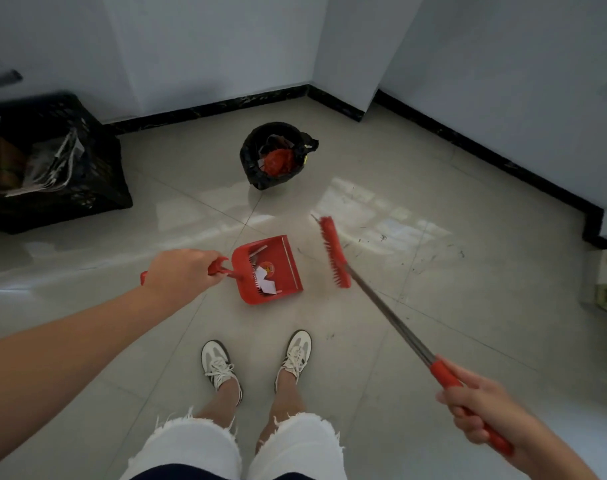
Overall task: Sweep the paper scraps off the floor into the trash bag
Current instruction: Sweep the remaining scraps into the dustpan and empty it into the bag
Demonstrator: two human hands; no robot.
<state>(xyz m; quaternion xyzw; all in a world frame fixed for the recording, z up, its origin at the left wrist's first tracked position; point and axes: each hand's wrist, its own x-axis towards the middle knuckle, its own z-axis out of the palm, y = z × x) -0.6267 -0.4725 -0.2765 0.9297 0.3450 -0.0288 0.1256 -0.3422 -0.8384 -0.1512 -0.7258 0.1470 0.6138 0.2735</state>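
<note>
Paper scraps (265,280): white pieces lying inside the red dustpan (278,268), toward its handle end. Dustpan sits low over the tiled floor (381,323); contact with the tiles cannot be told. Left hand (184,275) wraps the dustpan's red handle, fingers clenched around it. Right hand (482,410) grips the red sleeve at the end of the broom (333,252), fingers closed on it; metal shaft runs diagonally up to the red brush head, which is just beside the dustpan's open right edge, bristles facing it. Brush head is blurred. Trash bag (278,154), black, stands open on the floor beyond the dustpan, well apart from it, with red and dark waste inside. Black crate (87,188) with papers at far left by the wall. Two white sneakers (219,365) planted below the dustpan. Dark scuffs on tiles to the right.
</note>
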